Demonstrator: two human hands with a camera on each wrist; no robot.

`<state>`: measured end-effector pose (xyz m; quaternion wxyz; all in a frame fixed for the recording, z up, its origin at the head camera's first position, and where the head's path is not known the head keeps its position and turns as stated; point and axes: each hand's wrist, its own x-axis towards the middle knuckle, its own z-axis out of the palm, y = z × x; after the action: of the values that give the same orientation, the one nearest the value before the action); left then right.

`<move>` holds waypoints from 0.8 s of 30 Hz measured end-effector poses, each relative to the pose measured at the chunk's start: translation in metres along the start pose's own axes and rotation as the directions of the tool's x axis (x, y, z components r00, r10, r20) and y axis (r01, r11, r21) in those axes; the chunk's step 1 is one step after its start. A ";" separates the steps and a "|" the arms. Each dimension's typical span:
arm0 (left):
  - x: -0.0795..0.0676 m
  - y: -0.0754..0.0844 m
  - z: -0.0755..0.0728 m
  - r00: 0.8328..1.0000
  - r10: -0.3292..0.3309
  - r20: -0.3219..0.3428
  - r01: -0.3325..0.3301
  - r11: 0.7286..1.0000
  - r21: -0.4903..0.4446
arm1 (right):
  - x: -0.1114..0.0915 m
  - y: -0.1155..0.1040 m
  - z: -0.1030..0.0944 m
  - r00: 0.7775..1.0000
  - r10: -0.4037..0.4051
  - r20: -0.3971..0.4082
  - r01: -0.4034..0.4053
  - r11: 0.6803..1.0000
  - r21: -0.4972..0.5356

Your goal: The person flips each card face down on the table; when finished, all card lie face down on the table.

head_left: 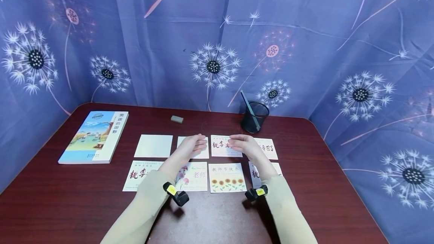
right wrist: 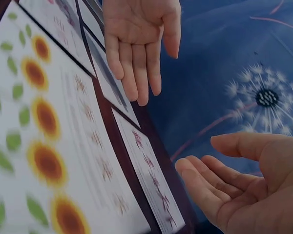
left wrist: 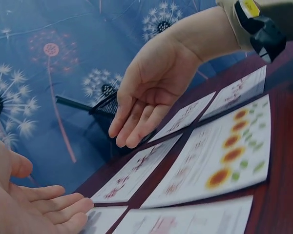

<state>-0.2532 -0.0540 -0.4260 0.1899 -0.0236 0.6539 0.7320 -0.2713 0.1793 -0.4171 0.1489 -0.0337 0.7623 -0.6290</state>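
Several cards lie in two rows on the dark red table. My left hand [head_left: 190, 147] is over a mostly white card [head_left: 204, 154] in the back row, fingers extended and holding nothing. Facing it, my right hand [head_left: 250, 148] is above the back-row cards with dark red characters, beside the card [head_left: 219, 150] it partly overlaps. In both wrist views the palms are turned toward each other, fingers loosely straight. A sunflower card [head_left: 227, 178] and a pink-flower card [head_left: 198, 178] lie in the front row. A blank white card [head_left: 153, 146] is at back left.
A book [head_left: 95, 134] with a landscape cover lies at the left. Behind the cards are a small eraser-like block [head_left: 177, 119] and a black mesh pen holder [head_left: 250, 124] with a pen [head_left: 249, 106]. A blue dandelion-print curtain [head_left: 162, 67] borders the table [head_left: 322, 199].
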 end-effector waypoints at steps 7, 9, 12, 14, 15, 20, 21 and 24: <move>0.009 0.000 0.022 0.999 0.011 -0.053 -0.015 0.998 -0.064 | -0.007 0.006 -0.023 0.998 0.013 -0.059 -0.014 1.000 -0.026; 0.010 0.000 0.025 0.998 0.014 -0.062 -0.019 0.997 -0.080 | -0.009 0.008 -0.027 0.997 0.021 -0.073 -0.023 0.999 -0.032; 0.010 0.001 0.026 0.997 0.011 -0.071 -0.018 0.994 -0.110 | -0.011 0.010 -0.032 0.996 0.034 -0.088 -0.037 0.999 -0.039; 0.009 0.001 0.025 0.998 0.015 -0.069 -0.023 0.993 -0.116 | -0.011 0.010 -0.033 0.995 0.041 -0.092 -0.045 0.998 -0.039; 0.009 0.001 0.025 0.998 0.016 -0.067 -0.023 0.993 -0.117 | -0.012 0.010 -0.033 0.995 0.043 -0.090 -0.047 0.998 -0.040; 0.010 0.000 0.027 0.999 0.022 -0.044 -0.027 0.992 -0.122 | -0.012 0.012 -0.032 0.996 0.057 -0.066 -0.060 0.997 -0.044; 0.011 0.000 0.027 0.999 0.022 -0.040 -0.026 0.992 -0.127 | -0.012 0.012 -0.032 0.997 0.056 -0.061 -0.059 0.997 -0.046; 0.011 -0.001 0.029 0.999 0.021 -0.032 -0.025 0.991 -0.134 | -0.012 0.015 -0.033 0.996 0.062 -0.064 -0.065 0.996 -0.059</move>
<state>-0.2574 -0.0236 -0.4263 0.1695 -0.0401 0.6061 0.7761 -0.2666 0.2169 -0.4243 0.1439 0.0057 0.7861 -0.6011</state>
